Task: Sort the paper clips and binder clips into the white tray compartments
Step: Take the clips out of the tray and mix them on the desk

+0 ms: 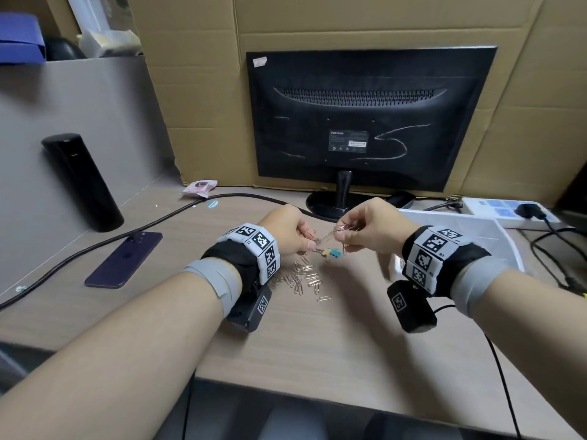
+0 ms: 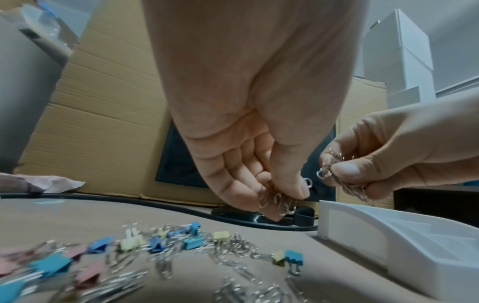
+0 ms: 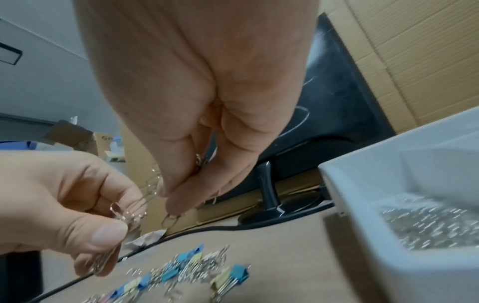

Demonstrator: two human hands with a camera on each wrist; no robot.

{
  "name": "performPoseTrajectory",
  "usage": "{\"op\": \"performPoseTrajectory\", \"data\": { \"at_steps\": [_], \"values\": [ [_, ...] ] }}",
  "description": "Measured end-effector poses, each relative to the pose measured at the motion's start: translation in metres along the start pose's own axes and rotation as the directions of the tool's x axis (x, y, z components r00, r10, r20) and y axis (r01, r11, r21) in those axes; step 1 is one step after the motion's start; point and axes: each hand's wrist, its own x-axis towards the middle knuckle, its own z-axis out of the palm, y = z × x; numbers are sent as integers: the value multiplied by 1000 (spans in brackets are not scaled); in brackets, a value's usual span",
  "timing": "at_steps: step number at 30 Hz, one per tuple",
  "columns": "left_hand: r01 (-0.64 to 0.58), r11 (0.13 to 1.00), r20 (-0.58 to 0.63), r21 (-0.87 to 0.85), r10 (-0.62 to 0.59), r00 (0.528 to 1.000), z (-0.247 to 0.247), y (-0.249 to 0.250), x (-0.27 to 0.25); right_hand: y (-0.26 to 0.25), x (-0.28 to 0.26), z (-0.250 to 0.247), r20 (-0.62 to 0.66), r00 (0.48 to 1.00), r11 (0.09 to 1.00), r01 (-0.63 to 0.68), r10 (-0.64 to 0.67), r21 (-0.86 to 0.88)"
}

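A: Forearms low in frame; left hand (image 1: 287,235) and right hand (image 1: 368,228) each pinch tangled paper clips (image 1: 328,236) mid-frame above the desk (image 1: 317,338).

B: Snagged clips could drop into the binder clips (image 2: 193,243). White tray (image 2: 388,244) lies right, open room between.

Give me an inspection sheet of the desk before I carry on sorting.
Surface: wooden desk, no damage seen.
Job's things: loose paper clips and coloured binder clips lie mixed on it; white tray at the right, one compartment holding paper clips.
Clutter: phone, black bottle, pink wrapper.
Grippers: left hand and right hand each pinch a bunch of paper clips above the pile.
Cables: black cable crosses the desk; power strip far right.
Surroundings: monitor, cardboard behind.
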Motion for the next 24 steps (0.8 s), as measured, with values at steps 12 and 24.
{"op": "performPoseTrajectory", "data": {
  "at_steps": [12, 24],
  "values": [
    [-193, 973, -89, -123, 183, 979, 56, 102, 37, 78, -43, -77, -409, 890, 975, -222, 202, -1],
    [-176, 965, -171, -196, 144, 975, 77, 110, 63, 104, -19, -57, -325, 932, 939, -245, 160, -241]
  ]
}}
